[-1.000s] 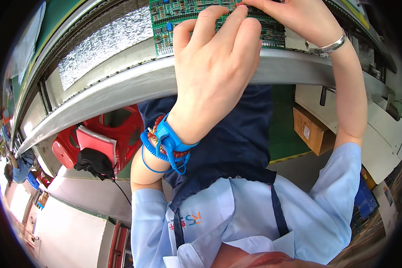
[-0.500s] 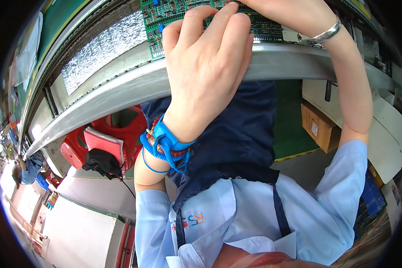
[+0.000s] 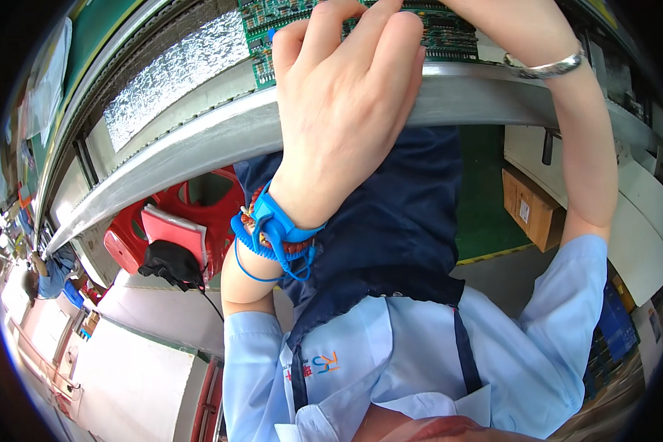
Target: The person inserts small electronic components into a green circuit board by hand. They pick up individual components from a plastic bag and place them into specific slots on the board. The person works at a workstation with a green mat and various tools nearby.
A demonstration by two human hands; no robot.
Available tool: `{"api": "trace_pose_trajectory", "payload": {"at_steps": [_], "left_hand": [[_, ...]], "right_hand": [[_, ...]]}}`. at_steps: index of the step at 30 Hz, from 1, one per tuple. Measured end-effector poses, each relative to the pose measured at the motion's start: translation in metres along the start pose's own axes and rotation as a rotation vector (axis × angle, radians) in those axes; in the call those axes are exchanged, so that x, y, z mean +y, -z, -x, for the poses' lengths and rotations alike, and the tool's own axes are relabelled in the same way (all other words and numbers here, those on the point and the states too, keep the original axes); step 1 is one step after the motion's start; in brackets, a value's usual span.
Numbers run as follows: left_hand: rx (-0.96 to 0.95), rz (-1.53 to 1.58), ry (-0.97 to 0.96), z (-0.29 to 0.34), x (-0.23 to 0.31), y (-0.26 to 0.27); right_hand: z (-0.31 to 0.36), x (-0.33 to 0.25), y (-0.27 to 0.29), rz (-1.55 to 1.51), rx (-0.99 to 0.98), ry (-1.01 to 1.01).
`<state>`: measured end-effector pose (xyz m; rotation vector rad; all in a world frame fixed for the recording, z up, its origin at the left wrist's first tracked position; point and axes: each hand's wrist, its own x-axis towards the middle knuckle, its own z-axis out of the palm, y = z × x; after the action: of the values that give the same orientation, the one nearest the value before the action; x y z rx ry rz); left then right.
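A green circuit board (image 3: pixel 442 33) densely fitted with small parts lies on the metal-railed track at the top edge. Over it my left hand (image 3: pixel 350 96) is bent with its fingers curled down. Its fingertips are hidden, so whatever they pinch cannot be made out. A blue wrist strap (image 3: pixel 276 227) with a coiled cord is round my left wrist, beside a beaded bracelet. My right hand (image 3: pixel 504 22) reaches over the board's right part, its fingers cut off by the top edge. A silver bangle (image 3: pixel 549 69) sits on that wrist.
The curved metal rail (image 3: pixel 486 96) runs between me and the board. Crinkled silver foil (image 3: pixel 173 77) lies left of the board. Below left is a red stool (image 3: pixel 125 239) with a folder and a black bag; below right, a cardboard box (image 3: pixel 532 208). Another person (image 3: pixel 55 272) is far left.
The view has shifted slightly, with the board now higher in the picture. My right hand has moved up and right, further out of view; my left hand stays curled over the board.
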<state>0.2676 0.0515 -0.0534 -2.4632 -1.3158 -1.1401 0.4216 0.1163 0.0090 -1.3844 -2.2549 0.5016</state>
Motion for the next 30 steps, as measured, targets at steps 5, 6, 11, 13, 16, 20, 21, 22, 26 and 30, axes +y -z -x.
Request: {"api": "trace_pose_trajectory", "payload": {"at_steps": [5, 6, 11, 13, 16, 20, 21, 22, 26, 30], "left_hand": [[0.001, 0.013, -0.007, -0.002, 0.001, -0.001], [0.000, 0.014, -0.008, -0.002, 0.001, -0.001], [-0.002, 0.021, -0.010, -0.003, 0.002, -0.001], [-0.002, 0.024, -0.010, -0.002, 0.002, -0.001], [-0.003, 0.027, -0.006, -0.003, 0.002, 0.001], [-0.008, 0.038, 0.000, -0.003, 0.003, 0.007], [-0.010, 0.045, 0.002, -0.005, 0.003, 0.009], [-0.011, 0.052, 0.008, -0.006, 0.003, 0.012], [0.056, 0.052, -0.003, 0.002, -0.008, 0.026], [0.016, 0.055, 0.081, 0.010, -0.026, 0.061]], "right_hand": [[0.006, -0.005, 0.000, -0.029, 0.043, -0.007], [0.006, -0.005, 0.000, -0.026, 0.034, -0.004], [0.005, -0.005, -0.003, -0.032, 0.020, 0.000], [0.005, -0.006, -0.002, -0.021, 0.014, 0.002], [0.005, -0.006, -0.001, 0.021, 0.008, 0.015], [0.003, 0.004, -0.002, -0.050, -0.039, -0.054], [0.000, 0.008, 0.002, -0.100, -0.072, -0.090], [-0.003, 0.009, 0.007, -0.183, -0.145, -0.124], [-0.002, 0.018, 0.021, -0.209, -0.080, -0.216], [0.013, 0.062, 0.037, 0.169, -0.070, -0.185]]}}
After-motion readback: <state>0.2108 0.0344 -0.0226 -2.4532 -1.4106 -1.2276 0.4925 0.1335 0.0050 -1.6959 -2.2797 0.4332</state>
